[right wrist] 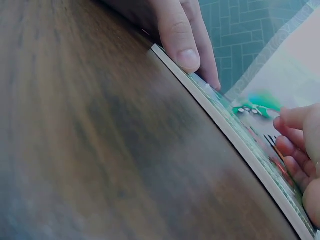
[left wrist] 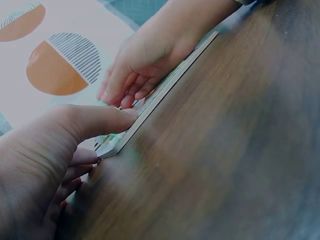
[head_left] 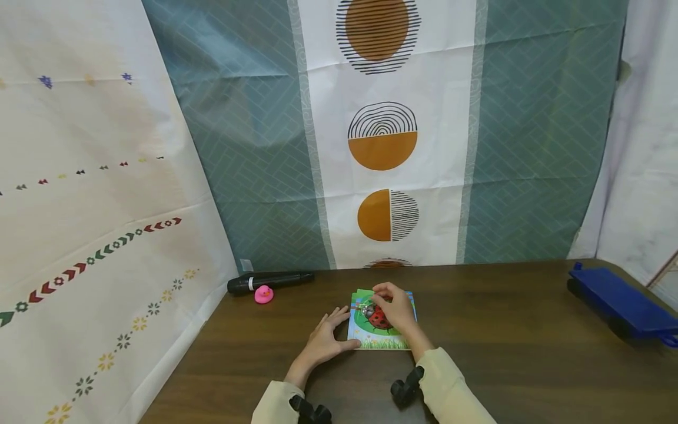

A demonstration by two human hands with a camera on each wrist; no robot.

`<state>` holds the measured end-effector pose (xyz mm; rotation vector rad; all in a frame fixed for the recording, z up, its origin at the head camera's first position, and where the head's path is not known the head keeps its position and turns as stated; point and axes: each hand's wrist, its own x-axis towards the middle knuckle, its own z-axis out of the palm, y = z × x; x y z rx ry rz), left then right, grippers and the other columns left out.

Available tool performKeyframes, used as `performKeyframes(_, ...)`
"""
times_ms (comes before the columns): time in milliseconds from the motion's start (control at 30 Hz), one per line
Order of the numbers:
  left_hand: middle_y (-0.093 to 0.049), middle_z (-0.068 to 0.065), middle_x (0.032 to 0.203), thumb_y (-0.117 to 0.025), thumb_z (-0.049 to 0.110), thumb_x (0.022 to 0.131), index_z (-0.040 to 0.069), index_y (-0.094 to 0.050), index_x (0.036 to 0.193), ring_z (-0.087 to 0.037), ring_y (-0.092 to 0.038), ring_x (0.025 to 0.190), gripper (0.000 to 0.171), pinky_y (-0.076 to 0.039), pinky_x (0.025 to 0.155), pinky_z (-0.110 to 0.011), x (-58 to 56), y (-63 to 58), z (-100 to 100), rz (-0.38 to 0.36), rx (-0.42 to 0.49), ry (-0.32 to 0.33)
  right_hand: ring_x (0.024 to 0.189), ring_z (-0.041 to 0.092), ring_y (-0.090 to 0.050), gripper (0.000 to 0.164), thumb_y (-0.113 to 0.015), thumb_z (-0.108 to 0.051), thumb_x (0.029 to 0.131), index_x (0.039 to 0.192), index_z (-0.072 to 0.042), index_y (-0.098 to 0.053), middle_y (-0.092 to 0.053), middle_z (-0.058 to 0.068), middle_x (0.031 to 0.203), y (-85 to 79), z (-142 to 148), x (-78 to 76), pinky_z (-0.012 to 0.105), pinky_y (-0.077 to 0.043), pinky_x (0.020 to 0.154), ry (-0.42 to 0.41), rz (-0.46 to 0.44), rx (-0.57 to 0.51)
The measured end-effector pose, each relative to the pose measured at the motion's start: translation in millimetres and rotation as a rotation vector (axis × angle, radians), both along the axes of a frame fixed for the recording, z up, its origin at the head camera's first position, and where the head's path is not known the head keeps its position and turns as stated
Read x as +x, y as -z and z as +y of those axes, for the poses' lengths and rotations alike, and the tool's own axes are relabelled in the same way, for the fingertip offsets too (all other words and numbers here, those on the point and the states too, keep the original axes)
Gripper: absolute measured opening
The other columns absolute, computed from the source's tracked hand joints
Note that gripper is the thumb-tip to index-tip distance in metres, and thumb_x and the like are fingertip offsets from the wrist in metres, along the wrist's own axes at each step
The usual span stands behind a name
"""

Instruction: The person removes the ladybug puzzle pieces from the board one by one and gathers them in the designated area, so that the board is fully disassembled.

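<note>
A small square picture board [head_left: 384, 343] lies on the table, showing a red ladybug [head_left: 378, 318] on green with grass along its lower edge. My left hand [head_left: 324, 340] steadies its left side, fingers spread along the edge. In the left wrist view, the thumb [left wrist: 112, 120] rests on the board's near corner. Over the board's upper part, my right hand [head_left: 396, 307] pinches a small green piece with white spots [right wrist: 256, 109] between thumb and fingertips. The right wrist view shows this piece raised at the board's surface; my fingers hide part of it.
At the back left, a pink rubber duck [head_left: 263, 294] sits before a black cylindrical object [head_left: 281, 281] with a white band. A blue flat object [head_left: 625, 301] lies at the table's right. Patterned cloth [head_left: 254, 147] hangs behind the wooden table [head_left: 508, 341].
</note>
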<state>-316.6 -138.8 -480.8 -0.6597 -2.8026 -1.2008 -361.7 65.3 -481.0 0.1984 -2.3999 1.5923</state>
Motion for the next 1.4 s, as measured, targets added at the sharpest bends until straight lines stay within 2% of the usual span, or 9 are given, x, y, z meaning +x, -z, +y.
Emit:
performKeyframes(100,-0.044,-0.016,0.152,-0.079,0.034,0.079,-0.004,-0.052,0.137,-0.038,-0.031,0.147,0.075,-0.017,0.121,-0.060,-0.3,-0.1,0,0.002,-0.004,-0.003,0.081,0.013,-0.062,0.012,-0.068,-0.014,0.091,0.102,-0.009,-0.070,-0.073,0.007,0.092,1.5,0,-2.1,0.026,-0.050,0.073,0.011,0.028,-0.050)
performKeyframes(267,-0.045,-0.017,0.151,-0.079,0.035,0.079,-0.004,-0.052,0.137,-0.038,-0.032,0.146,0.075,-0.018,0.121,-0.060,-0.5,0.5,-1,0.007,-0.014,-0.001,0.080,0.011,-0.061,0.011,-0.067,-0.014,0.091,0.100,-0.008,-0.070,-0.073,0.007,0.090,1.0,0,-0.6,0.025,-0.050,0.072,0.026,0.023,-0.032)
performKeyframes(433,-0.045,-0.016,0.151,-0.079,0.035,0.079,-0.004,-0.052,0.137,-0.038,-0.033,0.146,0.075,-0.018,0.121,-0.060,0.0,1.9,0,0.017,-0.018,-0.002,0.079,0.009,-0.059,0.010,-0.067,-0.012,0.091,0.100,-0.007,-0.070,-0.073,0.009,0.091,-0.7,0,1.6,0.021,-0.049,0.071,0.034,0.027,-0.086)
performKeyframes(633,-0.044,-0.015,0.152,-0.078,0.037,0.079,-0.002,-0.052,0.138,-0.037,-0.031,0.147,0.076,-0.017,0.121,-0.059,0.4,1.1,2,0.008,-0.014,0.007,0.076,0.003,-0.056,0.015,-0.065,-0.006,0.091,0.104,-0.001,-0.069,-0.071,0.014,0.093,-3.9,4,1.1,0.017,-0.048,0.069,0.073,0.062,-0.206)
performKeyframes(800,-0.045,-0.017,0.151,-0.079,0.036,0.078,-0.003,-0.052,0.138,-0.038,-0.032,0.146,0.076,-0.018,0.121,-0.060,1.2,-0.9,0,0.011,-0.011,-0.002,0.077,0.002,-0.054,0.022,-0.063,-0.007,0.093,0.112,0.002,-0.067,-0.070,0.017,0.099,-8.8,11,-0.8,0.016,-0.047,0.068,0.085,0.027,-0.259)
performKeyframes(933,-0.045,-0.017,0.151,-0.079,0.036,0.078,-0.004,-0.052,0.138,-0.038,-0.033,0.146,0.077,-0.018,0.121,-0.060,1.3,-1.5,0,0.014,-0.019,0.000,0.079,0.001,-0.055,0.025,-0.063,-0.011,0.094,0.115,0.001,-0.066,-0.069,0.016,0.101,-9.4,29,-4.3,0.016,-0.046,0.067,0.127,-0.018,-0.283)
performKeyframes(1167,-0.044,-0.016,0.152,-0.079,0.035,0.078,-0.003,-0.051,0.138,-0.038,-0.032,0.146,0.077,-0.017,0.121,-0.060,2.7,-1.1,0,0.000,-0.003,-0.007,0.080,-0.001,-0.055,0.028,-0.063,-0.020,0.094,0.115,-0.002,-0.068,-0.070,0.011,0.106,-6.2,73,-7.2,0.017,-0.046,0.067,0.223,-0.080,-0.236)
performKeyframes(1400,-0.044,-0.016,0.152,-0.080,0.035,0.078,-0.003,-0.051,0.138,-0.038,-0.031,0.147,0.077,-0.017,0.121,-0.061,2.3,-2.1,0,-0.005,-0.004,-0.008,0.083,0.000,-0.057,0.032,-0.060,-0.020,0.096,0.119,0.000,-0.067,-0.068,0.014,0.114,-6.6,120,-1.3,0.015,-0.048,0.069,0.236,-0.114,-0.164)
